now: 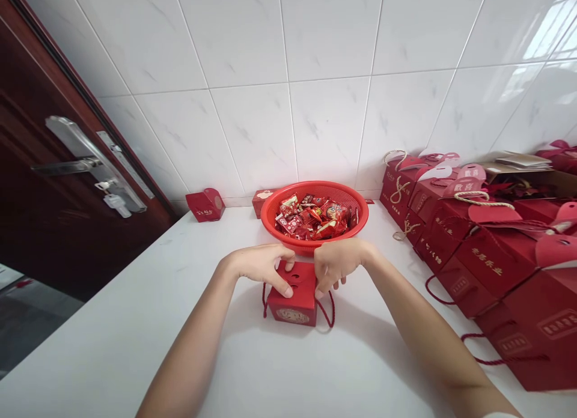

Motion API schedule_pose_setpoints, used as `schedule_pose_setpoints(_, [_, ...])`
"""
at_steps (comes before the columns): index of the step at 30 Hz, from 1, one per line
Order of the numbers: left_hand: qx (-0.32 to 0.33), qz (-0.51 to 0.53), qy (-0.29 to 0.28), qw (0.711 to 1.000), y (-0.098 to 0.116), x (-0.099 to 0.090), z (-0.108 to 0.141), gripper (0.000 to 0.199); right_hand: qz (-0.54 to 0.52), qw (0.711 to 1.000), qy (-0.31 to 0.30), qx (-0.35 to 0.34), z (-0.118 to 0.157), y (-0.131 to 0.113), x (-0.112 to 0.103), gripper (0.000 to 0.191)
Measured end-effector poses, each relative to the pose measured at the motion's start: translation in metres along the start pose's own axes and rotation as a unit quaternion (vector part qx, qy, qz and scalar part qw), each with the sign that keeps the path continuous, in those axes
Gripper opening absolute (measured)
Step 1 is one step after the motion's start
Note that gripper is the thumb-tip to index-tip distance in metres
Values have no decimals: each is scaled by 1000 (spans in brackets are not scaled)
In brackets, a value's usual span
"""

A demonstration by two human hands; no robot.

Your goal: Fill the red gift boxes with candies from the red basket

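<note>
A small red gift box [297,289] stands on the white table in front of me, with a gold emblem on its near face and slots in its top. My left hand [265,266] grips it from the left, thumb lying on the top and fingers over the far edge. Curled in at the right edge is my right hand [338,263], its thumb and fingers closed at the side of the box. A dark red cord [332,310] loops out on the right, just below that hand. Another end of cord [264,304] hangs at the left side.
Behind the box, a red plastic basket [360,217] holds wrapped sweets [315,217]. Small red boxes stand by the wall, one [206,205] at left, another [261,200] beside the basket. Stacked red gift boxes [500,250] with cords line the right. A door [45,166] is at left.
</note>
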State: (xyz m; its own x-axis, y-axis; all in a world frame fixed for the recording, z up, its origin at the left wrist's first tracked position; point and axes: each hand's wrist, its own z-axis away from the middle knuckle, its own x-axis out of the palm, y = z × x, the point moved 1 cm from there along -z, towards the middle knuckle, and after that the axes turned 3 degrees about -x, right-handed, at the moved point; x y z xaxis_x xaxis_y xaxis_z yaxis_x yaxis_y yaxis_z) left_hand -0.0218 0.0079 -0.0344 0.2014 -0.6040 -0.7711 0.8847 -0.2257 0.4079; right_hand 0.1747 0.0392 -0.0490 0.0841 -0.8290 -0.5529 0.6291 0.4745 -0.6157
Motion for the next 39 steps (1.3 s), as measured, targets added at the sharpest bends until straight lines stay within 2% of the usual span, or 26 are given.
schedule_pose_setpoints(4, [2, -9, 1, 1000, -1, 0, -1, 48, -70, 996, -37, -32, -6, 7, 0, 64])
schedule_pose_setpoints(8, [-4, -8, 3, 1000, -2, 0, 0, 47, -115, 991, -37, -54, -10, 15, -1, 45])
schedule_pose_setpoints(12, [-15, -2, 8, 1000, 2, -1, 3, 44, -115, 988, 43, -91, -3, 16, -6, 23])
schedule_pose_setpoints(15, [-21, -30, 25, 999, 6, 1, 7, 42, -144, 970, 108, -162, 11, 8, -9, 27])
schedule_pose_setpoints(19, [-38, -50, 74, 995, 9, 2, 17, 40, -252, 920, 191, -230, 25, -1, -11, 33])
schedule_pose_setpoints(21, [-11, -4, 117, 993, 12, 0, 23, 47, -282, 896, 232, -253, 28, -3, -12, 34])
schedule_pose_setpoints(23, [35, 98, 153, 983, 14, -5, 29, 57, -302, 875, 260, -275, 29, -5, -12, 35])
schedule_pose_setpoints(26, [107, 253, 186, 943, 17, -13, 37, 57, -314, 863, 285, -274, 33, -10, -10, 34])
schedule_pose_setpoints(29, [189, 340, 191, 901, 20, -15, 42, 56, -318, 857, 314, -257, 38, -19, -5, 35])
schedule_pose_setpoints(34, [297, 381, 218, 848, 31, -5, 44, 54, -290, 822, 410, -270, 39, -33, 9, 37])
schedule_pose_setpoints(39, [313, 354, 269, 839, 41, 8, 46, 67, -220, 792, 510, -254, 29, -35, 15, 32])
